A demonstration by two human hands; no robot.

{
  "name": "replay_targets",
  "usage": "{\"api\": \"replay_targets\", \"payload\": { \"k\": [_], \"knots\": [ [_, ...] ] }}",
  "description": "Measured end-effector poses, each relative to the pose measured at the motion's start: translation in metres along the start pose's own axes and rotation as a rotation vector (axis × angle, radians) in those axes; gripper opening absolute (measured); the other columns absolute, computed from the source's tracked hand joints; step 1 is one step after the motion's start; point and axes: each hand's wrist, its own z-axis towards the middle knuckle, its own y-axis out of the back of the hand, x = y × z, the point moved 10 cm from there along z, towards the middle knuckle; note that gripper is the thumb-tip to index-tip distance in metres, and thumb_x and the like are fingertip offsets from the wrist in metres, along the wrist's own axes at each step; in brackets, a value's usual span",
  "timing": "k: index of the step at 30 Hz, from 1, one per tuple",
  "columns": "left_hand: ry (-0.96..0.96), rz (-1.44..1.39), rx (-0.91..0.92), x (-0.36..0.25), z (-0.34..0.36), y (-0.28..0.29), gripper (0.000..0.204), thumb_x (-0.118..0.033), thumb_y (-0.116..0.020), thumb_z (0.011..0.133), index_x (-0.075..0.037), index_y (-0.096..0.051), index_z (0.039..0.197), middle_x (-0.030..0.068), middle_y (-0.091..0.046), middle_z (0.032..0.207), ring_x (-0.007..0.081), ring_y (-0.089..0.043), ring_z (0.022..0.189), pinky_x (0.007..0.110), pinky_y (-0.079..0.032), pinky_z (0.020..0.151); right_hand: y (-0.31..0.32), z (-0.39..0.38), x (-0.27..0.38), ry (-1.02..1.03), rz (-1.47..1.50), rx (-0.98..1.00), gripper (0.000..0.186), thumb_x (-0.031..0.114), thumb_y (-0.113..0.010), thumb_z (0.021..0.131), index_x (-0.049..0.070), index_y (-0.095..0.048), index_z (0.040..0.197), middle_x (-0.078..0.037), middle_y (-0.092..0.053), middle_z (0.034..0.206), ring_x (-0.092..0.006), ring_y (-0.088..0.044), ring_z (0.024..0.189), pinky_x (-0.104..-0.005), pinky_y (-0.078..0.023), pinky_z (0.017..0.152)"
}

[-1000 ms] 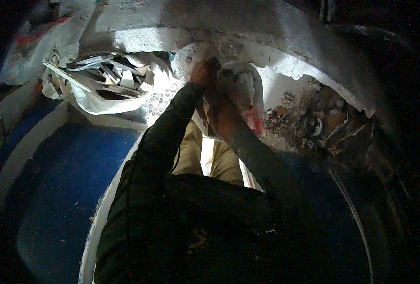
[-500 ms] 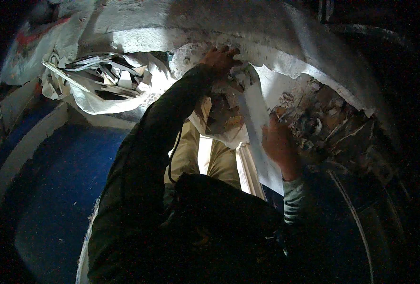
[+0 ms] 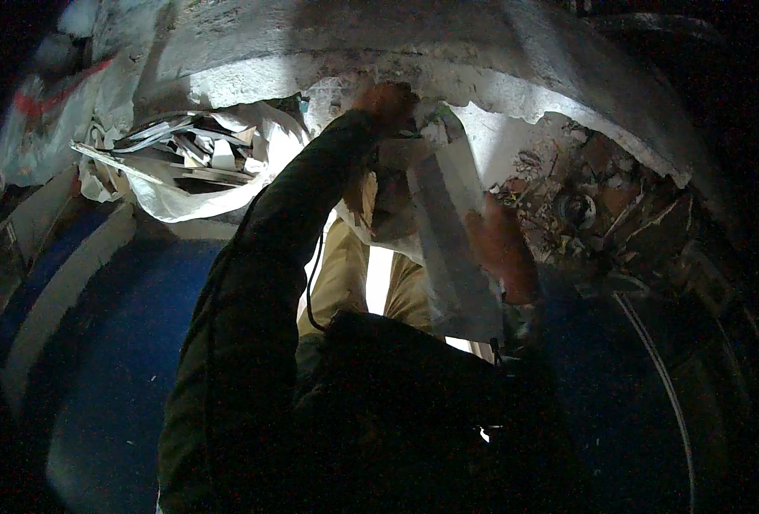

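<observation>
Pale strip (image 3: pixel 455 248) slanting before the legs (image 3: pixel 343 267), right hand (image 3: pixel 503 250) resting at its edge, likely steadying it.
Left hand (image 3: pixel 386 104) hovering near its top; can't tell either grip. Scrap bag (image 3: pixel 178 206) sitting left, rubble (image 3: pixel 542 193) lying right.

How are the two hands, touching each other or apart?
Apart. The head view shows the left hand higher, the right hand lower, with a pale strip between them.

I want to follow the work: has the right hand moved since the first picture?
Yes, the right hand has moved rightward, away from the white sack.
</observation>
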Motion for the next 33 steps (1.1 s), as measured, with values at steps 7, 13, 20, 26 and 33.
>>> {"api": "replay_targets", "payload": {
  "k": [7,13,20,26,33],
  "knots": [
    [-0.057,-0.143,-0.217,0.0,0.026,0.006,0.021,-0.018,-0.058,0.068,-0.007,-0.06,0.086,0.0143,-0.059,0.088,0.0318,-0.059,0.081,0.04,-0.049,0.069,-0.048,0.071,-0.031,0.214,-0.212,-0.149,0.029,0.016,-0.05,0.079,-0.004,-0.047,0.1,-0.024,-0.056,0.082,-0.0401,-0.055,0.075,-0.0434,-0.045,0.066],
    [-0.195,0.027,-0.539,0.025,0.012,0.016,0.021,-0.022,-0.055,0.069,-0.012,-0.062,0.085,0.0101,-0.06,0.089,0.0288,-0.059,0.081,0.04,-0.049,0.069,-0.052,0.047,0.045,0.579,0.119,-0.504,0.029,0.016,-0.051,0.08,-0.001,-0.048,0.103,-0.022,-0.058,0.082,-0.0397,-0.055,0.072,-0.0402,-0.046,0.064],
    [-0.048,-0.089,-0.439,0.047,0.014,-0.006,0.016,-0.013,-0.053,0.07,-0.01,-0.061,0.084,0.0116,-0.059,0.09,0.0284,-0.057,0.085,0.038,-0.048,0.068,-0.024,0.025,0.039,0.162,-0.177,-0.134,0.032,0.011,-0.049,0.079,-0.003,-0.046,0.107,-0.022,-0.058,0.081,-0.0379,-0.057,0.07,-0.0447,-0.047,0.064],
    [0.048,-0.097,-0.326,0.018,0.024,0.009,0.027,-0.018,-0.059,0.068,-0.016,-0.06,0.095,0.0082,-0.057,0.098,0.0293,-0.056,0.088,0.04,-0.047,0.072,-0.083,0.07,0.025,0.294,0.228,-0.267,0.04,0.001,-0.044,0.076,0.002,-0.043,0.116,-0.021,-0.057,0.093,-0.0359,-0.057,0.078,-0.0432,-0.047,0.066],
    [-0.33,0.376,-0.474,-0.043,0.007,0.026,0.033,-0.016,-0.059,0.067,-0.017,-0.058,0.1,0.0067,-0.056,0.097,0.0282,-0.044,0.106,0.043,-0.042,0.079,-0.079,0.054,0.058,0.302,0.095,-0.264,0.043,0.004,-0.039,0.079,0.006,-0.041,0.122,-0.023,-0.054,0.102,-0.0373,-0.055,0.087,-0.0424,-0.045,0.074]
  ]
}}
